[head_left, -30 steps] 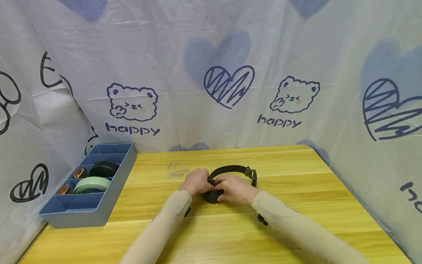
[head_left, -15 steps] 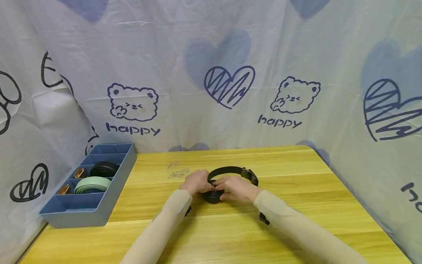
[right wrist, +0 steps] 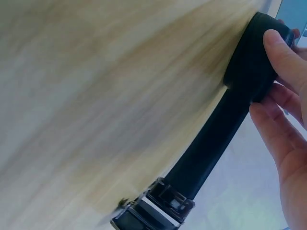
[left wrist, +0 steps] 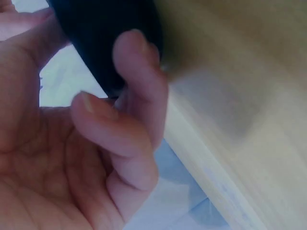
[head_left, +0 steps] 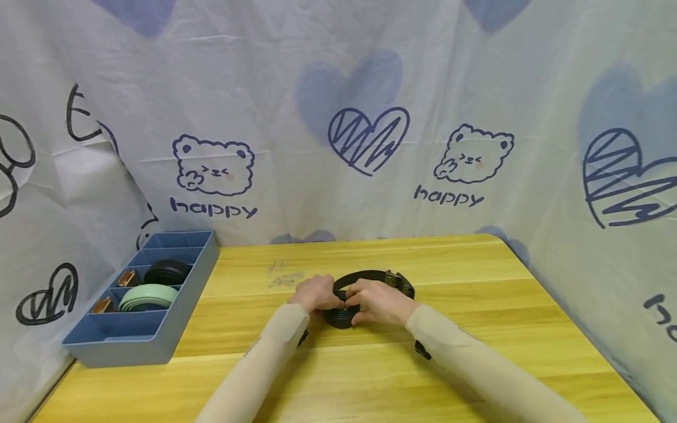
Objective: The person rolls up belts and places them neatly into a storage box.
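Note:
A black belt (head_left: 338, 319), mostly wound into a tight coil, stands on edge on the table in the head view. Its unwound length arcs behind the coil to a metal buckle (head_left: 398, 281) at the right. My left hand (head_left: 315, 293) grips the coil from the left, and the left wrist view shows curled fingers (left wrist: 139, 72) against the dark strap. From the right, my right hand (head_left: 382, 302) holds the coil; in the right wrist view its thumb (right wrist: 283, 50) presses the strap's outside. Both hands' fingertips meet over the coil's top and hide part of it.
A blue-grey divided box (head_left: 182, 320) stands at the table's left. Inside are a coiled mint green belt (head_left: 148, 296), a coiled black belt (head_left: 168, 271) and two brown pieces with metallic parts. A printed cloth (head_left: 296, 176) hangs behind the wooden table (head_left: 465, 276).
The loose arc of the belt has shrunk and come slightly nearer, with its buckle shifting and turning. The coil looks a bit wider. Both hands stay nearly in place around it.

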Available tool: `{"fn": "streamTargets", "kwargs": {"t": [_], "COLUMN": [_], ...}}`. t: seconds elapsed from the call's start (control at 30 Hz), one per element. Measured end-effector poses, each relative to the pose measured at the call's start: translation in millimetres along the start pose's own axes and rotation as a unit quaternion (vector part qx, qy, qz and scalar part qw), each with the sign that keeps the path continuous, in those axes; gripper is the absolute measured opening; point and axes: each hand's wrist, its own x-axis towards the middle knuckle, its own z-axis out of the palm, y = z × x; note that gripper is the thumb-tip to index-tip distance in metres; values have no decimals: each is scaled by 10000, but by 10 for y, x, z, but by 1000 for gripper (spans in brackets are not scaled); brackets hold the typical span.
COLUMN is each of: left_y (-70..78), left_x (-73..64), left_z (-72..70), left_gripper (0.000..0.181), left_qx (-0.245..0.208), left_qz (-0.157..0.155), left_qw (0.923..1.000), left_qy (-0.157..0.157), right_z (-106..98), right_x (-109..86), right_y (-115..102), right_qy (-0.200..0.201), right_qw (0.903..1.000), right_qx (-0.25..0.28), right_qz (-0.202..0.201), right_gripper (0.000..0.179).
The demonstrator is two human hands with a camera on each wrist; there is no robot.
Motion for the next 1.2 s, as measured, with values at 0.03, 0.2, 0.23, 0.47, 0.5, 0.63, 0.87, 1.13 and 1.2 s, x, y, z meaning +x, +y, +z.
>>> {"fn": "streamTargets", "kwargs": {"t": [0.03, 0.2, 0.23, 0.47, 0.5, 0.63, 0.87, 1.13, 1.2], "left_y": [9, 58, 63, 63, 61, 61, 39, 3, 12], "left_x": [3, 10, 7, -56, -61, -56, -18, -17, -34], "left_z": [-10, -45, -44, 29, 37, 17, -81, -63, -61], "left_gripper": [31, 31, 31, 23, 22, 29, 29, 25, 27], "left_qx": [82, 245, 223, -255, -253, -34, 227, -120, -254], "left_qz": [-1, -44, -66, -238, -249, -257, 158, 253, 132], "left_qw": [10000, 9997, 9997, 9994, 9994, 9996, 9994, 9994, 9993], "left_qy": [-1, -47, -45, -62, -60, -84, -231, -215, -251], "right_z": [-5, 0, 2, 83, 90, 89, 57, 45, 27], "right_x": [-1, -2, -5, -34, -34, -22, -21, -47, -40], "right_y": [9, 10, -1, -138, -147, -115, 22, -76, -117], "right_qy": [-6, 21, 32, 258, 294, 438, 349, 129, 67], "right_qw": [10000, 9995, 9994, 9984, 9985, 9979, 9964, 9999, 9998], "right_qx": [-5, -245, -315, -415, -412, -452, -380, -82, -75], "right_qz": [-43, -186, -157, 271, 229, -117, -666, 6, 148], "right_gripper": [35, 36, 36, 33, 31, 28, 29, 34, 35]}}
